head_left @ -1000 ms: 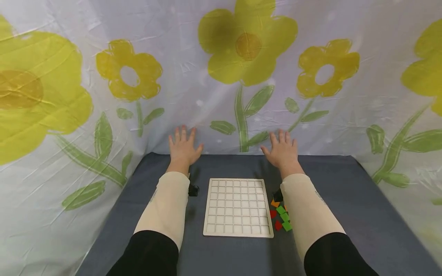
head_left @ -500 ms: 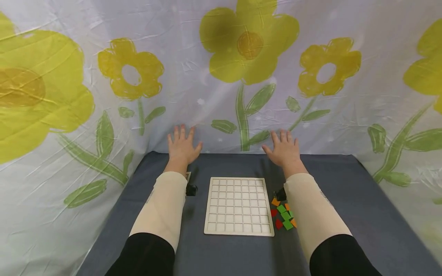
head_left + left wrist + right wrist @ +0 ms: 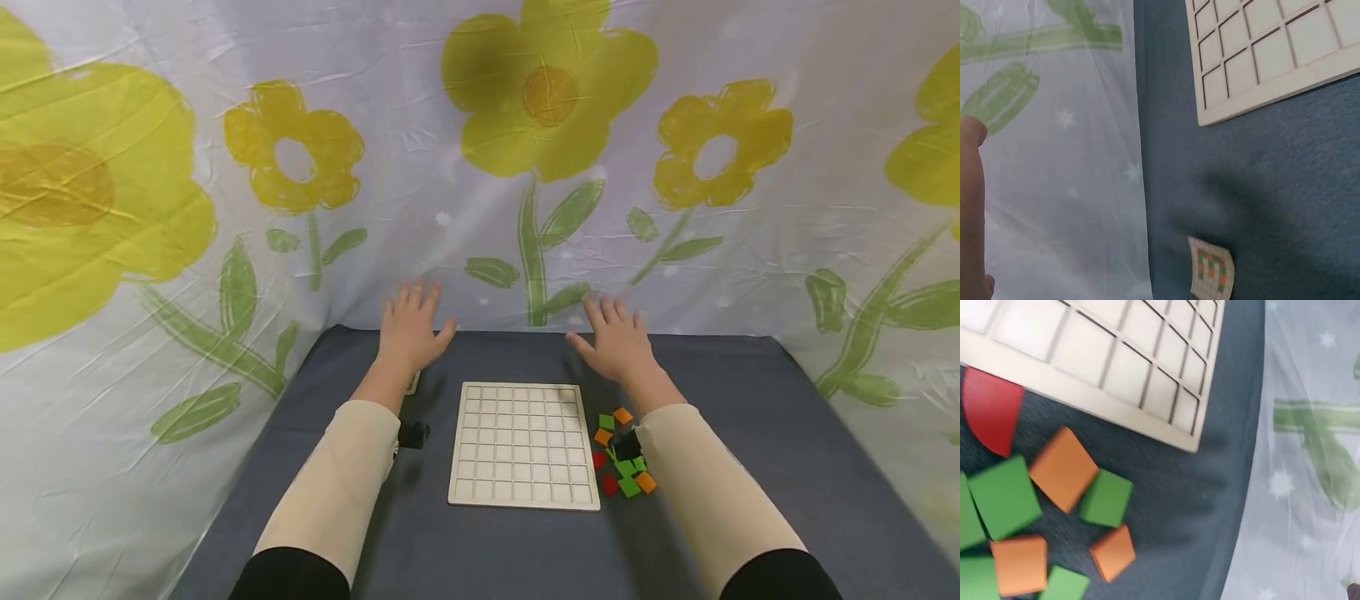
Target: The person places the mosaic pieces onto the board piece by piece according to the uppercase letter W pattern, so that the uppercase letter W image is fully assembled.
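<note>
My left hand (image 3: pixel 411 329) is held out over the far left of the table, fingers spread and holding nothing. On the other side my right hand (image 3: pixel 617 340) hovers with spread fingers, also holding nothing. Between the forearms lies a pale wooden grid board (image 3: pixel 524 446) with square cells. Green blocks (image 3: pixel 1005 497), orange blocks (image 3: pixel 1064 469) and red quarter-round pieces (image 3: pixel 992 410) lie loose beside the board's right edge, partly under my right wrist. In the left wrist view, a small card (image 3: pixel 1212 270) with a green and orange grid pattern lies on the table.
A dark grey cloth (image 3: pixel 517 550) covers the table. Behind and at both sides hangs a white curtain (image 3: pixel 420 192) printed with yellow flowers, meeting the table's far edge. Small black devices (image 3: pixel 413 434) sit at my wrists.
Both hands have drawn back slightly from the curtain, and the forearms have spread apart near the elbows. More of the coloured blocks now show beside my right wrist.
</note>
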Motion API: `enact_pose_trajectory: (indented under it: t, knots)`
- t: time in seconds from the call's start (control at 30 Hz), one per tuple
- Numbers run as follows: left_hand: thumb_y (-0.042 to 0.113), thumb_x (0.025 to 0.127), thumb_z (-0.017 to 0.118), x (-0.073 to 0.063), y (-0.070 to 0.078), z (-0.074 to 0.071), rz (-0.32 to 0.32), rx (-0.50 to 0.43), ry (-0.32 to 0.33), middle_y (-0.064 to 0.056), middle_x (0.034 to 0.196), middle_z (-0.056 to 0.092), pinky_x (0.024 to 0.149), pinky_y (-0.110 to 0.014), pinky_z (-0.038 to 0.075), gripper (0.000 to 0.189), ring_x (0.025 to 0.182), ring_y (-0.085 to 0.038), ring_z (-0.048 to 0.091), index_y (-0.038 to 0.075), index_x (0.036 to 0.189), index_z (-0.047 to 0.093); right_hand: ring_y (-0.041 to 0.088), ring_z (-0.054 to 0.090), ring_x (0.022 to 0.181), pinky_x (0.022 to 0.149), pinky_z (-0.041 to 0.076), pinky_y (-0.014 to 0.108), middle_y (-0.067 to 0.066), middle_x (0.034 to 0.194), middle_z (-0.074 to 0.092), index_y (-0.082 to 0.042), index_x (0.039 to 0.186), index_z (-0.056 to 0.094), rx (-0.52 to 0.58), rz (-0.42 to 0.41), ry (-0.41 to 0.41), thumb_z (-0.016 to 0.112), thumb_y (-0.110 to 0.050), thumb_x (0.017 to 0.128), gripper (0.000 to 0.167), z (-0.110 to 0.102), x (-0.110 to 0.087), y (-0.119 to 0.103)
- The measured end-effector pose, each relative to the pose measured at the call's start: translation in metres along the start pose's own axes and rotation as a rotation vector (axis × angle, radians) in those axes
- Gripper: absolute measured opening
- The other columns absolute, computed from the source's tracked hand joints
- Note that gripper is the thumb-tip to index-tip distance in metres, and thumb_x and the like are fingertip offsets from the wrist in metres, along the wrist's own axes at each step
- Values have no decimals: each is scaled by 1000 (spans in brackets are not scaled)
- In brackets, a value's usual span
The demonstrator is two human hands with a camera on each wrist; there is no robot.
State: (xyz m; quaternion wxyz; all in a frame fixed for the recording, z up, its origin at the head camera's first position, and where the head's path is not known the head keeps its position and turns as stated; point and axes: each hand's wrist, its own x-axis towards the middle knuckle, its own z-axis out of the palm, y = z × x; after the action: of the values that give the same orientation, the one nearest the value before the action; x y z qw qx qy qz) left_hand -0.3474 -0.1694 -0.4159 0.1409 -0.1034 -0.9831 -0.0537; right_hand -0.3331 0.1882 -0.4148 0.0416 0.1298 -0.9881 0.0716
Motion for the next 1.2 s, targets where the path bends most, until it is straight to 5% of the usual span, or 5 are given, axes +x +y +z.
enact_pose_trajectory:
  t: [0.47,0.67,0.9,1.07,1.2]
  knots:
    - [36,104,57,-50,9,14,155,-348,118,-18,160,37,117,-55,26,66,151,-37,26,3,158,38,45,34,145,115,20,66,24,155,42,-9,161,35,151,-158,-14,59,-46,104,72,19,-43,-9]
    - [34,102,62,-84,11,26,156,-436,128,-15,153,48,112,-54,35,62,144,-34,40,7,156,45,45,49,134,108,34,64,23,145,54,-5,152,49,143,-201,14,66,-34,102,60,17,-72,3]
    - [27,99,69,-126,0,40,152,-594,85,-15,147,53,106,-56,42,59,137,-35,49,10,152,51,28,64,92,78,54,47,14,111,66,-2,133,67,166,-179,-28,74,-23,96,44,36,-92,24]
    - [18,97,72,-142,-5,55,159,-738,17,-13,137,60,91,-50,51,55,112,-28,62,9,149,55,15,53,73,66,48,37,4,91,59,1,128,70,232,-131,-120,75,-15,94,38,50,-96,33]
    - [14,97,72,-149,-7,67,152,-794,-57,-11,126,64,78,-37,51,53,90,-17,59,5,147,56,16,47,69,62,41,36,0,84,53,1,127,71,251,-102,-167,76,-13,93,37,56,-95,35]
